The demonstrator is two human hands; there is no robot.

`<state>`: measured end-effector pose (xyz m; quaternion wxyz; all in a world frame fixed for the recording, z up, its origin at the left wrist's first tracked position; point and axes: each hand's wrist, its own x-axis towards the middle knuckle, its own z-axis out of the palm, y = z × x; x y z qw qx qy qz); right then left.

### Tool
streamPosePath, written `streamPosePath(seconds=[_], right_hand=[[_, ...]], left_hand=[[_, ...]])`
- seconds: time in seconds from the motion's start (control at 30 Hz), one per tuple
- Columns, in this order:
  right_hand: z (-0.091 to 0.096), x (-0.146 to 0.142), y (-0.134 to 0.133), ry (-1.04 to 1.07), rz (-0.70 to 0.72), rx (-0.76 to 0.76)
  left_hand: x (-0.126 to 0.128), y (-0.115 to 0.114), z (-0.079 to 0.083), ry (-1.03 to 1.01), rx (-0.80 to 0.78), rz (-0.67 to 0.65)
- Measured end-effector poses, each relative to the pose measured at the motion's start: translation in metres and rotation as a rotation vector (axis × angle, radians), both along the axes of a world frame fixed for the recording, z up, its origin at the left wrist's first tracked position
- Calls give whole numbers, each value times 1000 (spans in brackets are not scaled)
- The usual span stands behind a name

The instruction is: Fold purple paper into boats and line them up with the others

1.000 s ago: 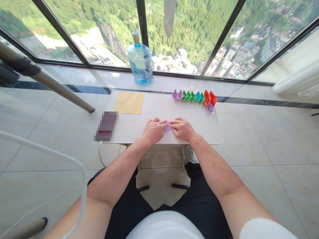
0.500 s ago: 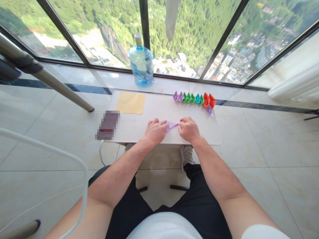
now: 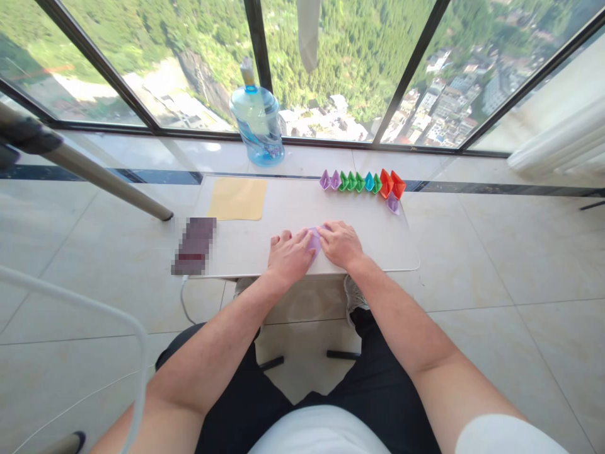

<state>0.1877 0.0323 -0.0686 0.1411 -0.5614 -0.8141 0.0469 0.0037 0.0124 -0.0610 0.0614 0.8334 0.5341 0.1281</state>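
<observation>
A folded sheet of purple paper lies on the small white table near its front edge, between my two hands. My left hand holds the paper down from the left, thumb and fingertips on it, other fingers bent. From the right, my right hand grips the paper's upper right part with its fingers bent over it. Both hands cover much of the sheet, so its exact folds are partly hidden.
Several folded paper boats in purple, green, blue and red line the table's back right. A yellow paper sheet lies back left, above a blurred dark rectangular object. A water jug stands by the window; a metal pole slants at left.
My right hand has moved left over the paper, closer to my left hand. The paper is turned and more covered. The whole view has shifted slightly.
</observation>
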Motion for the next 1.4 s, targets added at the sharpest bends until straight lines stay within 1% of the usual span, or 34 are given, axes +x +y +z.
streamPosePath(seconds=[0.13, 0.3, 0.37, 0.47, 0.57, 0.63, 0.73, 0.87, 1.03, 1.13, 1.23, 1.3, 1.4], right_hand=[[1, -3, -2, 3, -30, -13], [2, -6, -2, -3, -104, -57], [4, -4, 0, 20, -111, -30], [9, 0, 2, 103, -20, 36], [15, 2, 1, 150, 131, 3], [18, 3, 0, 140, 201, -45], [19, 4, 0, 114, 248, -104], [17, 7, 2, 90, 301, -166], [15, 9, 3, 90, 336, -126], [20, 10, 2, 117, 337, -74], [26, 11, 2, 124, 317, -44], [28, 11, 1, 128, 288, -59], [28, 10, 1, 140, 227, -121]], left_hand=[[1, -2, 0, -6, 29, 16], [2, 2, 0, 11, 67, 23], [3, 5, 1, 25, 68, 32], [2, 10, 5, 58, 43, 53], [-3, 16, 8, 59, 24, 49], [-7, 20, 7, 0, 36, -9], [-13, 26, 0, -101, 35, -124], [-16, 32, -5, -149, -25, -185], [-17, 34, 0, -132, -29, -222], [-18, 36, 2, -116, -51, -218], [-19, 36, 4, -112, -69, -179], [-19, 37, 4, -117, -70, -164], [-18, 37, 4, -120, -69, -154]])
